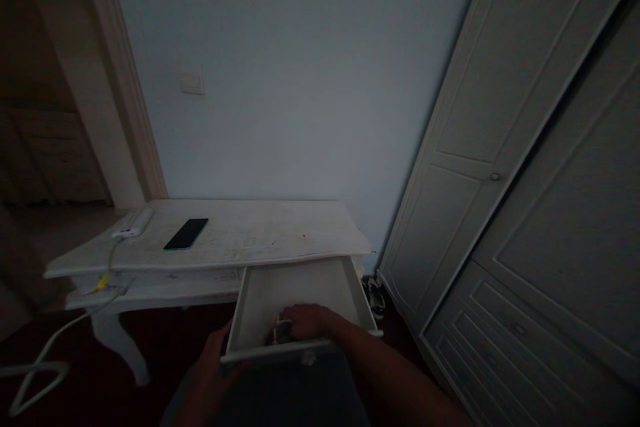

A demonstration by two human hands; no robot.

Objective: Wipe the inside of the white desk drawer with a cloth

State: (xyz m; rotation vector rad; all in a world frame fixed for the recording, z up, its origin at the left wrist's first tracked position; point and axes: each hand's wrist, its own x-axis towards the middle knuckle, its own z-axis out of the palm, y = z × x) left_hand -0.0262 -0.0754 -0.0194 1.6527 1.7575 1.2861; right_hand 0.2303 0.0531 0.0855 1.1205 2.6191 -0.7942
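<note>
A white drawer (295, 280) is pulled out from the right part of a white table. My left hand (213, 367) is closed around the drawer's front left corner. Inside the drawer, my right hand (305, 320) reaches down near the front panel, its fingers curled at a small dark object with a pale band (280, 332). Dim light and the hand hide what kind of object it is. A knob (309, 359) shows faintly on the drawer front.
On the tabletop (260, 230) lie a black phone (187, 234) and a white power strip (134, 223), its cable trailing to the lower left. A grey-white wardrobe (460, 133) stands at right. Shoes (374, 296) sit on the floor between wardrobe and table.
</note>
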